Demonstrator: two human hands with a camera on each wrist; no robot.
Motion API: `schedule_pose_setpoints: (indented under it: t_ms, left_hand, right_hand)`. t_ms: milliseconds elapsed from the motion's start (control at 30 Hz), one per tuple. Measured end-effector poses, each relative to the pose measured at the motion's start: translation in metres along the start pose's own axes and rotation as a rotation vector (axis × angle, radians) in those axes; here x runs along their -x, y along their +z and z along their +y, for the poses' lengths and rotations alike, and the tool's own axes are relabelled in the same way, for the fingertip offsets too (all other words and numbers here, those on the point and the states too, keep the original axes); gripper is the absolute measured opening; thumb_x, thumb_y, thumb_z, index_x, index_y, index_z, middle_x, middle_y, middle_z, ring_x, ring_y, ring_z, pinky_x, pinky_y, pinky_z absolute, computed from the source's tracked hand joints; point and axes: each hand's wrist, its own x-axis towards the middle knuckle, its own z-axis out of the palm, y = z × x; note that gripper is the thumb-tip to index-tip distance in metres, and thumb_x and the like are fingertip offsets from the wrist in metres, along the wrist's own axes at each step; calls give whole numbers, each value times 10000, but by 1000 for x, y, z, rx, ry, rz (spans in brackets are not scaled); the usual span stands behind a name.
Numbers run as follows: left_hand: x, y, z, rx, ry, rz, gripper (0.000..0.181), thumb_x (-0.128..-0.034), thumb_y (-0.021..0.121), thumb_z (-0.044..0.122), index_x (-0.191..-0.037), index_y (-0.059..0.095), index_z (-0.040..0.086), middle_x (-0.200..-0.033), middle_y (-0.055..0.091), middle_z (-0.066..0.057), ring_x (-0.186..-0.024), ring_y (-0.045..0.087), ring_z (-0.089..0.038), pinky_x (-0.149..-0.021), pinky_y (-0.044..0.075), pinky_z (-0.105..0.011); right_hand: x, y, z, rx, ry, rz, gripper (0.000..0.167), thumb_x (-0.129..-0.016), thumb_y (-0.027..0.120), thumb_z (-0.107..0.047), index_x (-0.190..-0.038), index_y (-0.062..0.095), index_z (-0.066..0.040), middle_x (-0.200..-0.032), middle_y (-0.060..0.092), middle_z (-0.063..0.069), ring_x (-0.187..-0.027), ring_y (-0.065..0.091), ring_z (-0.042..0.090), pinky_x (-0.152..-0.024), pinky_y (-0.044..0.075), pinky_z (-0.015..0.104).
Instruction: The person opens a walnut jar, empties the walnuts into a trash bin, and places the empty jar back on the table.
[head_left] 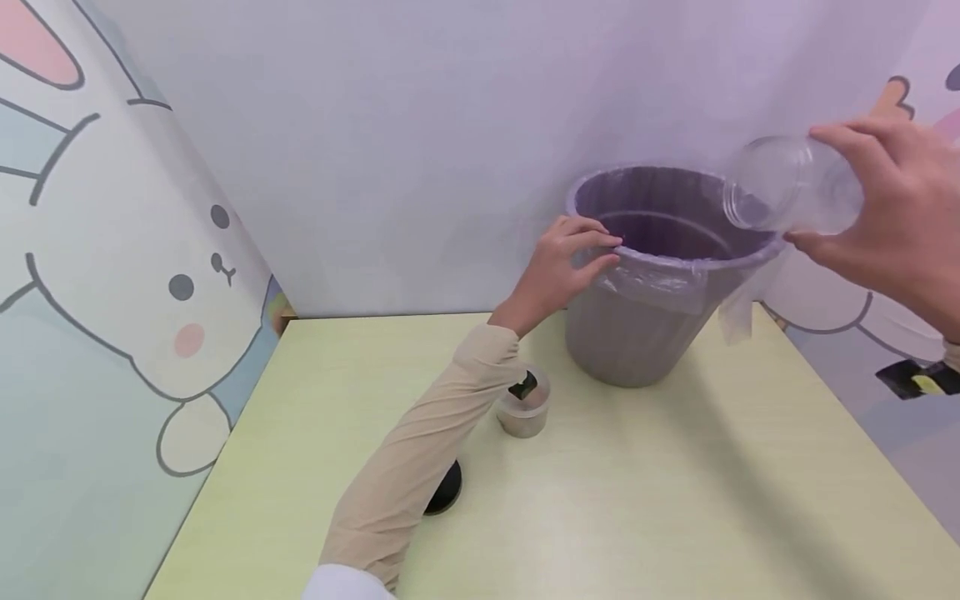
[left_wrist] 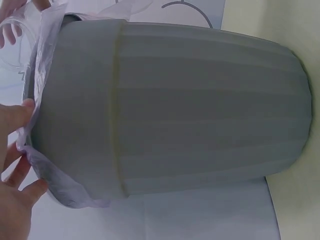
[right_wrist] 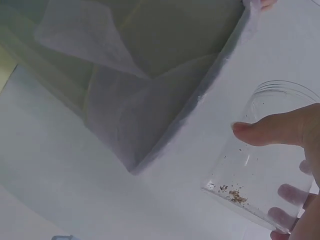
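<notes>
A grey trash can (head_left: 630, 333), lined with a thin translucent bag (head_left: 660, 283), stands at the back right of the table. My left hand (head_left: 562, 262) grips its near-left rim, with the bag's folded edge under the fingers. In my right hand (head_left: 900, 192) is a clear jar (head_left: 795, 183), tipped on its side with its mouth over the can's right rim. The right wrist view shows small brown crumbs (right_wrist: 235, 195) near the base of the jar (right_wrist: 250, 165), with the thumb along one side and the fingers behind it.
A small clear tub (head_left: 522, 421) sits on the pale yellow table (head_left: 600, 500), partly behind my left wrist. A round black lid (head_left: 447, 492) is half hidden under the left forearm. Walls with cartoon drawings (head_left: 187, 292) close in the table at the back and sides.
</notes>
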Motion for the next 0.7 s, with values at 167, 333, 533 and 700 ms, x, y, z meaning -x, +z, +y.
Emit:
schedule_pose_setpoints:
  t_ms: [167,333,533,700]
  left_hand:
    - [-3,2,-1,-11,-2,2,218,-835,736,166,-1039,739,89,-1049,642,-45,-1035,508,-177,-938,331,-163]
    - [-9,3,-2,-14,23,-6,220,-846,724,161,-1051,734,82,-1034,647,-51,-1029,514,-184,-937,332,-157]
    - [-15,1,-3,-40,44,-36,215,-854,714,153,-1052,731,71,-1024,654,-55,-1025,525,-178,-927,347,-153]
    - [-19,0,-6,-60,68,-42,206,-858,707,147,-1049,733,71,-1011,676,-39,-1033,534,-171,-968,325,-154]
  right_hand:
    - [12,-8,-5,-142,124,5,981,-520,837,-38,-1411,444,-163,-1394,428,197,-1310,335,351,-1081,183,396]
    - [27,-13,-15,-257,229,3,1042,-487,913,-79,-1397,453,-294,-1255,507,-126,-1132,393,10,-961,219,190]
    - [48,-8,-29,-421,262,-21,1083,-444,914,21,-1381,447,-257,-1194,526,-220,-1071,433,-99,-944,248,105]
    - [61,-3,-41,-553,238,-65,1078,-413,895,112,-1364,469,-162,-1191,577,-128,-1060,503,-39,-915,315,79]
